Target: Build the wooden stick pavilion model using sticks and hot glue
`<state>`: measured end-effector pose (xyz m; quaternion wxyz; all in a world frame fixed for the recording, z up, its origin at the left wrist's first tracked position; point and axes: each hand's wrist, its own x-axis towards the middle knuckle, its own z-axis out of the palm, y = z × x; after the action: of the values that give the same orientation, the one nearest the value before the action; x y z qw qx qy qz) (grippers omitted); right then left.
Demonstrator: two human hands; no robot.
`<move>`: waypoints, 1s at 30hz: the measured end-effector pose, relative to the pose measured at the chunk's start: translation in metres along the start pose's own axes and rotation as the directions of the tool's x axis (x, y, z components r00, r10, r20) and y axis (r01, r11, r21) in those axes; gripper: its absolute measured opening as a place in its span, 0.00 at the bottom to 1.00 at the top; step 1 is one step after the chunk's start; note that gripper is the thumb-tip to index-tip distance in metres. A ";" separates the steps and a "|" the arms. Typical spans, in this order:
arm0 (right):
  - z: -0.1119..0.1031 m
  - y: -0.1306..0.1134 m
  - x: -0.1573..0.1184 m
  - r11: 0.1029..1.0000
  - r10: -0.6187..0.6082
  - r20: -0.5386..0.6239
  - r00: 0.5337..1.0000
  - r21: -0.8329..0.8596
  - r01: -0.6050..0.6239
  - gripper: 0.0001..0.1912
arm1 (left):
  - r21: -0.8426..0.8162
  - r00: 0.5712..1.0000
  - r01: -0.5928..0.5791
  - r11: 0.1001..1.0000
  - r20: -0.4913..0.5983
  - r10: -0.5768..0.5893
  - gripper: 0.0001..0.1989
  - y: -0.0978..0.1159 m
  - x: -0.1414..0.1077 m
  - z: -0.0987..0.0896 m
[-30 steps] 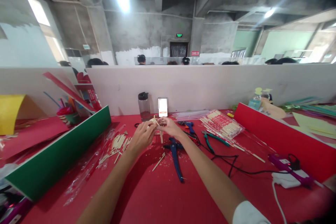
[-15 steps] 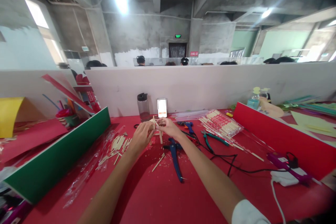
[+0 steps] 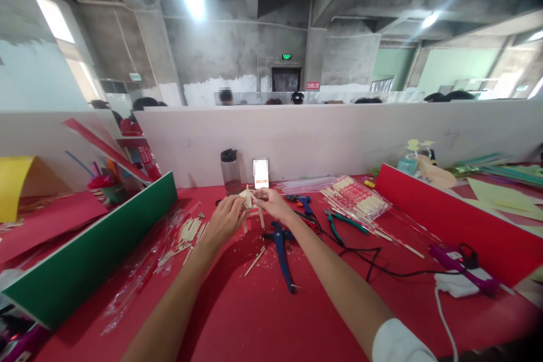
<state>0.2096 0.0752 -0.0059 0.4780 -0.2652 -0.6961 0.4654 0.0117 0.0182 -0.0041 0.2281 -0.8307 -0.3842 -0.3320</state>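
Note:
Between my two hands stands a small model built of pale wooden sticks (image 3: pixel 248 199), with a pointed, roof-like top and thin legs below. My left hand (image 3: pixel 229 214) is closed at its left side, fingers bent against the sticks. On the right, my right hand (image 3: pixel 270 203) pinches at the upper part of the model with thumb and fingertips. The fingers hide part of the joints. Just in front lie a loose stick (image 3: pixel 255 261) and a blue-handled cutter (image 3: pixel 282 257). A heap of short cut sticks (image 3: pixel 190 230) lies left of my left hand.
Behind the model stand a dark bottle (image 3: pixel 230 172) and a lit phone (image 3: pixel 261 173). To the right are a glue gun (image 3: pixel 302 202), green-handled pliers (image 3: pixel 345 222), packed chopsticks (image 3: pixel 360 198) and a black cable (image 3: pixel 407 276). Green (image 3: pixel 106 237) and red (image 3: pixel 445 223) boards flank the table.
My left hand has shifted slightly left, and more of the model's pointed top shows between my hands. The view has moved a little. My right hand stays at the model.

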 end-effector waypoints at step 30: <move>-0.001 -0.001 0.000 0.984 -0.065 -0.069 0.995 -0.171 0.053 0.10 | -0.128 0.996 0.049 0.991 -0.069 -0.058 0.13 0.009 -0.002 0.000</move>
<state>0.2106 0.0745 -0.0047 0.4930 -0.3010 -0.7223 0.3803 0.0180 0.0117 -0.0070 0.1798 -0.8204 -0.3759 -0.3916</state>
